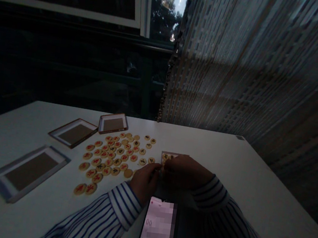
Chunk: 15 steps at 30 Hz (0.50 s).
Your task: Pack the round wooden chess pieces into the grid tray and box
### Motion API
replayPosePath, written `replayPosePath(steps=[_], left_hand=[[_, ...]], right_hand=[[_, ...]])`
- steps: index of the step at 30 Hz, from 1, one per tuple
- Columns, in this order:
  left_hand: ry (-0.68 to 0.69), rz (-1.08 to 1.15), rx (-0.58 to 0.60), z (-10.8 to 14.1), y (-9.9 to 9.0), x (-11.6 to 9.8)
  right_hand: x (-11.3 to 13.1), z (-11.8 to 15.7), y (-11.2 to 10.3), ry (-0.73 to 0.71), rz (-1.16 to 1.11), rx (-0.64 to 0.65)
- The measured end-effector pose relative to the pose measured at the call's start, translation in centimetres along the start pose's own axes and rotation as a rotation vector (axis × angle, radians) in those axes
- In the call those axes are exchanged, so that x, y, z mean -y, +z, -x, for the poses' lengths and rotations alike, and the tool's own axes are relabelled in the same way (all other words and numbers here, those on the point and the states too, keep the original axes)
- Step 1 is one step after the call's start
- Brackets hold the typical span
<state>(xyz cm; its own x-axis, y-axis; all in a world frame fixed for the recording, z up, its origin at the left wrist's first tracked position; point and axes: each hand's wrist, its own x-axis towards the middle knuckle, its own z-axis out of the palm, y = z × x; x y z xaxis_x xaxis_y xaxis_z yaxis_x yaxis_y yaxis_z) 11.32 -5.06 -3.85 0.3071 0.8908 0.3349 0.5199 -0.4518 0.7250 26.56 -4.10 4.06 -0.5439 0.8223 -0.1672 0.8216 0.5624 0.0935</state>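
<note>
My left hand (145,180) is closed, its fingertips meeting the right hand's at the near left side of a small box (175,153). Curled over that box is my right hand (186,172), which hides most of it. Round Chinese chess pieces (166,157) show in the box's far left part. Whatever the fingers pinch is hidden in the dark. Left of my hands, many loose Chinese chess pieces (110,154) lie spread on the white table (241,208), with red or black characters; a few show plain faces.
Three shallow trays with brown bottoms stand along the left: a near tray (30,172), a middle tray (75,133) and a far tray (114,123). A lit phone (158,228) lies below my hands. Behind the table hang a string curtain (230,66) and a window frame (146,8).
</note>
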Motion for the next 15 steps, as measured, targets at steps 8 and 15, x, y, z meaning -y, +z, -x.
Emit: replayPosePath(steps=[8, 15], left_hand=[[-0.001, -0.032, -0.002, 0.1, 0.03, -0.1], [-0.006, -0.039, 0.0, 0.09, -0.08, -0.31]], right_hand=[[0.08, -0.16, 0.24, 0.019, 0.0, 0.029], [0.16, -0.22, 0.29, 0.0, -0.019, 0.045]])
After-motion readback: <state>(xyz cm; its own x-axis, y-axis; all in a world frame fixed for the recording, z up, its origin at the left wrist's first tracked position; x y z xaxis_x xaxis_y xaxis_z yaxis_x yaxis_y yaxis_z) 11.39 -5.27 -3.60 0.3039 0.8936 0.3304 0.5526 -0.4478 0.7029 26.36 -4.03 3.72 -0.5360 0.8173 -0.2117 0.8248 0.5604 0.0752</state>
